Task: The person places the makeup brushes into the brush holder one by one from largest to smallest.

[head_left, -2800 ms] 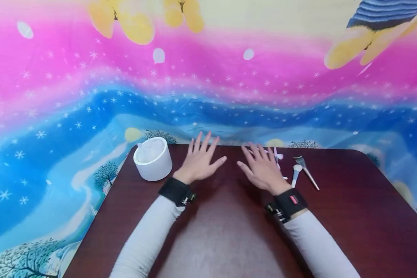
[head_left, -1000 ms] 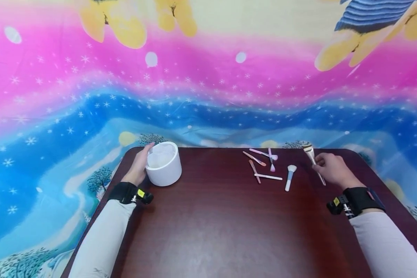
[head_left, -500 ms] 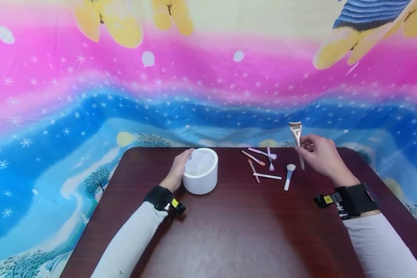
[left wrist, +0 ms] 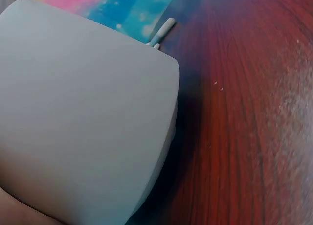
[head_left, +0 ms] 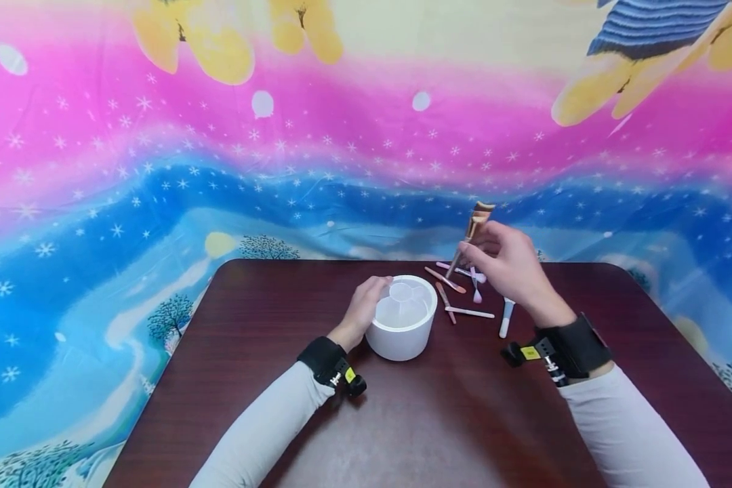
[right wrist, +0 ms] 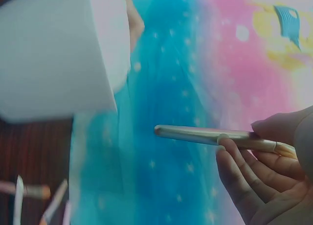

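Note:
In the head view, a white round organizer [head_left: 400, 341] with a slanted rim and clear inner dividers stands mid-table. My left hand [head_left: 360, 310] grips it round its left side, and its wall [left wrist: 88, 98] fills much of the left wrist view. Above the table, to the organizer's upper right, my right hand [head_left: 514, 266] pinches a gold-handled flat makeup brush [head_left: 472, 230] between thumb and fingers. The brush tilts with its bristles up and its handle end down to the left. In the right wrist view the handle [right wrist: 190, 133] points toward the organizer [right wrist: 54, 54].
Several loose makeup brushes lie right of the organizer on the dark red table [head_left: 268, 325]: a white one [head_left: 471, 312], a brown-tipped one [head_left: 448, 280], a pink one [head_left: 477, 293] and a blue-and-white one [head_left: 507, 318], partly under my right hand. A printed cloth [head_left: 366, 196] hangs behind.
From lying spread over the table, my hands took hold of the organizer and the flat brush. The organizer has slid right, and the brush has been lifted and carried left toward it.

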`<state>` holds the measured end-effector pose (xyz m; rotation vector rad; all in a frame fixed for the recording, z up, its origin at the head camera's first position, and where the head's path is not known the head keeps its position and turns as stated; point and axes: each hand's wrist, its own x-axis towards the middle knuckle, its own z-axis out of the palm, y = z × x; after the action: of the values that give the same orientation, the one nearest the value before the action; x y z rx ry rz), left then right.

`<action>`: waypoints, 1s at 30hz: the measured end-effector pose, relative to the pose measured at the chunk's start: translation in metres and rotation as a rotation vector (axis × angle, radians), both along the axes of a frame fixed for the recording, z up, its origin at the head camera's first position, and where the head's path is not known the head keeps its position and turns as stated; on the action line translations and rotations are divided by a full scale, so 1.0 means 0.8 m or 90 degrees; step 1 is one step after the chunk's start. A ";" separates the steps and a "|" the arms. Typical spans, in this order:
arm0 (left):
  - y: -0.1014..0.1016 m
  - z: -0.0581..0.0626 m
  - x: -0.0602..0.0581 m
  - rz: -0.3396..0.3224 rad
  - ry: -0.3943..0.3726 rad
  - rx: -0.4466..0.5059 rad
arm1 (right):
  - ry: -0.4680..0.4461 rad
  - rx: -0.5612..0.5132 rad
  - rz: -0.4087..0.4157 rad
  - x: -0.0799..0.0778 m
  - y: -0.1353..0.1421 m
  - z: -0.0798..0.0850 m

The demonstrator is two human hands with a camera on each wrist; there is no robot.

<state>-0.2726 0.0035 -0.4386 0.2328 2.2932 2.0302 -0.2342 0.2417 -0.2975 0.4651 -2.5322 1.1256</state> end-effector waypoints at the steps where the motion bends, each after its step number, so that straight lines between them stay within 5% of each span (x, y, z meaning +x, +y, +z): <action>1: 0.001 -0.001 0.001 0.003 0.001 -0.001 | -0.004 -0.005 0.009 -0.001 -0.007 -0.001; 21: 0.004 0.002 0.006 0.030 0.067 -0.035 | -0.004 0.083 0.131 -0.019 -0.048 -0.037; 30: 0.004 0.001 0.009 0.045 0.059 -0.054 | 0.000 0.154 0.125 -0.021 -0.046 -0.054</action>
<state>-0.2651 0.0068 -0.4380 0.2491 2.4695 1.9886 -0.2514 0.2047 -0.3405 0.7912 -2.6816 0.8819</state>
